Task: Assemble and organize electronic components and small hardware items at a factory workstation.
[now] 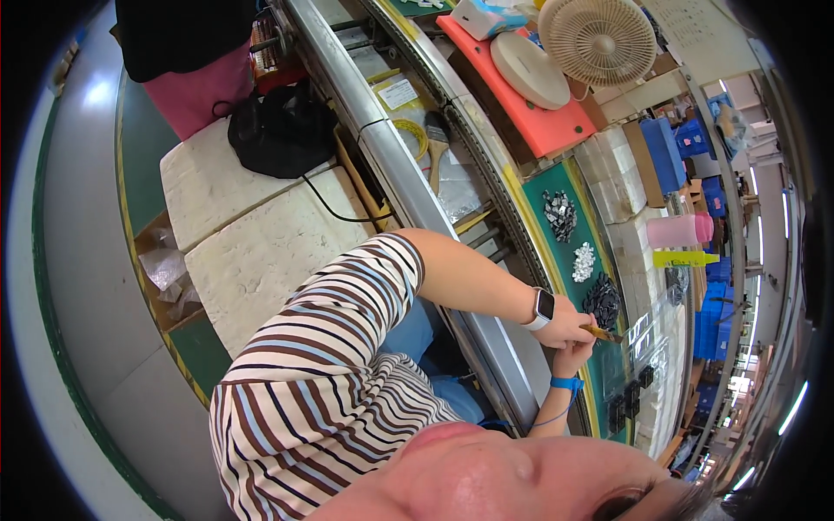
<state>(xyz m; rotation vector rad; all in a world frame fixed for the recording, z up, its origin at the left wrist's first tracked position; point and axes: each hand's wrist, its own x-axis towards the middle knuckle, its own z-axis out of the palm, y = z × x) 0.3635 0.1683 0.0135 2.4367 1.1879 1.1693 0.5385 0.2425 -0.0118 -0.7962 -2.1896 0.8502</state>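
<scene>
My left hand (566, 325), with a watch on its wrist, is closed around a thin amber-brown piece (599, 333) with a dark end; its kind is unclear. Just below, my right hand (575, 352) wears a blue wrist strap (566, 383). Its fingers are bent together against the left hand, and anything between them is hidden. Both hands are over the green work surface (543, 184), beside a pile of black parts (601, 301). Further up lie a pile of small white parts (583, 261) and a pile of dark grey parts (560, 216).
Black blocks (627, 405) and clear plastic trays (643, 347) lie beyond my hands. A metal rail (395, 187) runs along the line, with a brush (437, 148) behind it. A fan (599, 42) and a red board (530, 100) are above; a pink bottle (678, 230) stands right.
</scene>
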